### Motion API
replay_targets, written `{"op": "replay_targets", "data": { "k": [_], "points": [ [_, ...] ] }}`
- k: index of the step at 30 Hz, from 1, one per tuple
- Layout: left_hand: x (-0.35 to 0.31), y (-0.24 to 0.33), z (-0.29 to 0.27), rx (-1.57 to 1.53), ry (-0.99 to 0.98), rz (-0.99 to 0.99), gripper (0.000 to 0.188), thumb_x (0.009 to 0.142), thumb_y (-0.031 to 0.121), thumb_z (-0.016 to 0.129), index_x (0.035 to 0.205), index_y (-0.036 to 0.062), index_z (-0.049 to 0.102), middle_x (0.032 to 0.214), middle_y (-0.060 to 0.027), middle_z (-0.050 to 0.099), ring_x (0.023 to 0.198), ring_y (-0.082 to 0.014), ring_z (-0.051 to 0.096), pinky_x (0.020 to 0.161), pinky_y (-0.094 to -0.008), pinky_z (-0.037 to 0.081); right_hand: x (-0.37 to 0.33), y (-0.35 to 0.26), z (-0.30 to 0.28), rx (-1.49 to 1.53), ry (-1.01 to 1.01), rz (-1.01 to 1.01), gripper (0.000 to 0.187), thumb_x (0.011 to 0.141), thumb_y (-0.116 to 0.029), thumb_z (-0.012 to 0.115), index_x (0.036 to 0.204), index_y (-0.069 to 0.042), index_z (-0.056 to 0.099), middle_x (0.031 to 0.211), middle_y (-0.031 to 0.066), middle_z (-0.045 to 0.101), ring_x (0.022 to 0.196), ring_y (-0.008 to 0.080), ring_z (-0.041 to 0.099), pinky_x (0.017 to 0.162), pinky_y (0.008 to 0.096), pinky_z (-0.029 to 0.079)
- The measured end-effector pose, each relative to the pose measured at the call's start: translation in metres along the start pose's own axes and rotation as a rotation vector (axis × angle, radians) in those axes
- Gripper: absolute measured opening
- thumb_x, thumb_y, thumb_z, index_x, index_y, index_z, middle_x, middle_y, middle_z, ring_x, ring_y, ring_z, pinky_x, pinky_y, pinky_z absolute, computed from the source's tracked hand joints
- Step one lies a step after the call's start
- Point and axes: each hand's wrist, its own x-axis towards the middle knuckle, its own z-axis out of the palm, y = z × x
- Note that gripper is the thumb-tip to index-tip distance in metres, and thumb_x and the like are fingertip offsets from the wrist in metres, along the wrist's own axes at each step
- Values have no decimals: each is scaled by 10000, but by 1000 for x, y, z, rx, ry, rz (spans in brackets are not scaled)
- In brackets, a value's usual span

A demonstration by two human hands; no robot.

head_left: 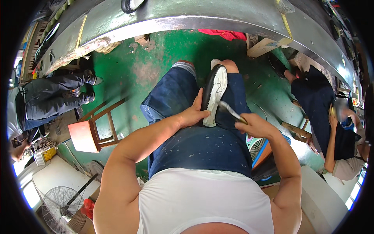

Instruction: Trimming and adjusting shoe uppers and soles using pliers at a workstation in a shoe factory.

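A black shoe (216, 87) lies sole up across my thighs, toe pointing away from me. Its sole is whitish, with stitch-like marks along the edge and a dark scribble in the middle. My left hand (194, 112) grips the heel half from the left, the thumb across the sole and the fingers along the black side. In my right hand (257, 125) is a hammer (232, 111), held by its handle. The blurred dark head of the hammer is beside the heel part of the sole; whether it touches cannot be told. A dark blue apron (200, 150) covers my lap.
Ahead runs a metal-topped workbench (183, 22) with a round black-and-white object (132, 4) on it. A wooden stool (86, 136) and a standing fan (62, 208) are at left. Two other people are nearby, one at left (54, 97), one seated at right (315, 97).
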Motion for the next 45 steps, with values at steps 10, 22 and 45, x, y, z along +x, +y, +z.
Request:
{"op": "replay_targets", "data": {
  "k": [10,22,45],
  "points": [
    [-9,23,-9,66,-45,-62,1127,886,169,680,1536,55,-233,1582,-289,208,1430,-314,342,1163,-331,282,33,-25,35,-320,420,-271,420,1005,-383,504,1036,26,591,945,282,663,906,469,633,807,522,496],
    [-21,43,-35,-239,20,181,830,936,110,653,1581,19,139,1580,-109,301,1446,-185,288,1186,-335,228,61,48,35,603,415,-225,461,1059,-394,410,1002,28,586,804,107,655,656,179,659,615,316,528],
    [208,422,-285,1643,762,33,461,898,201,527,1357,186,563,1450,-107,530,1348,-339,466,1079,-480,419,82,59,-4,882,175,-126,565,1064,-480,330,1080,28,577,875,127,678,715,202,694,463,257,458]
  ]
}}
